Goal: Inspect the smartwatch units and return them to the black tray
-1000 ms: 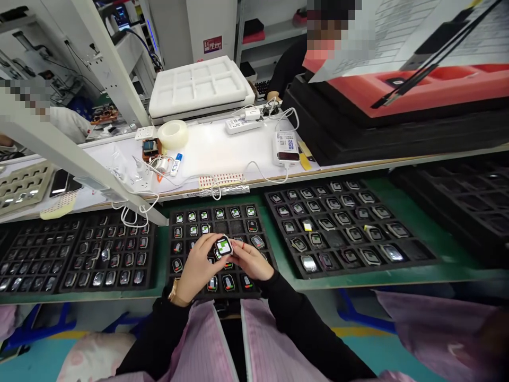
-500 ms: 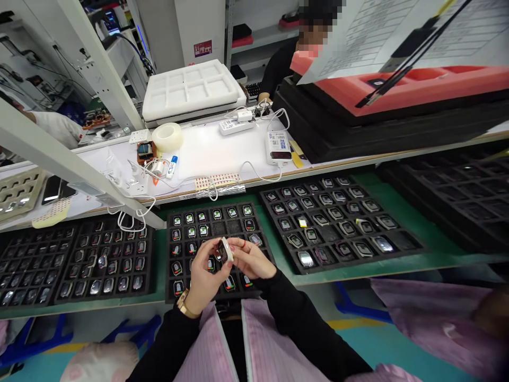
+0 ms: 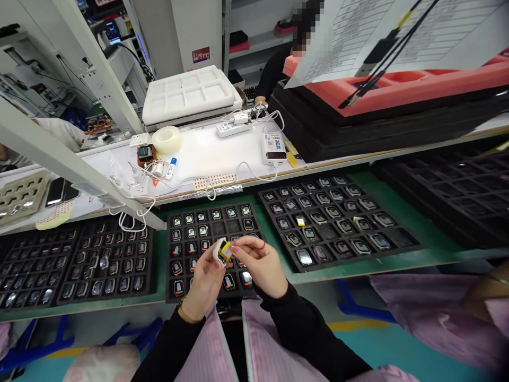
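Both my hands hold one small smartwatch body (image 3: 221, 250) just above the middle black tray (image 3: 170, 289). The watch is turned over, showing a white back with a yellow patch. My left hand (image 3: 204, 281) cups it from below and the left. My right hand (image 3: 258, 262) pinches its right edge with thumb and forefinger. The tray below holds several watch bodies with lit green or red screens.
A black tray (image 3: 342, 225) of dark watch bodies lies to the right, and more such trays (image 3: 75, 262) to the left. A raised white shelf (image 3: 207, 151) carries a tape roll (image 3: 167, 139), cables and a charger. A metal post (image 3: 79, 164) slants at left. Another person sits behind.
The watch showed a green lit screen, was tilted on edge, and now is flipped with its back up. My hands stayed over the middle tray. The view shifted slightly.
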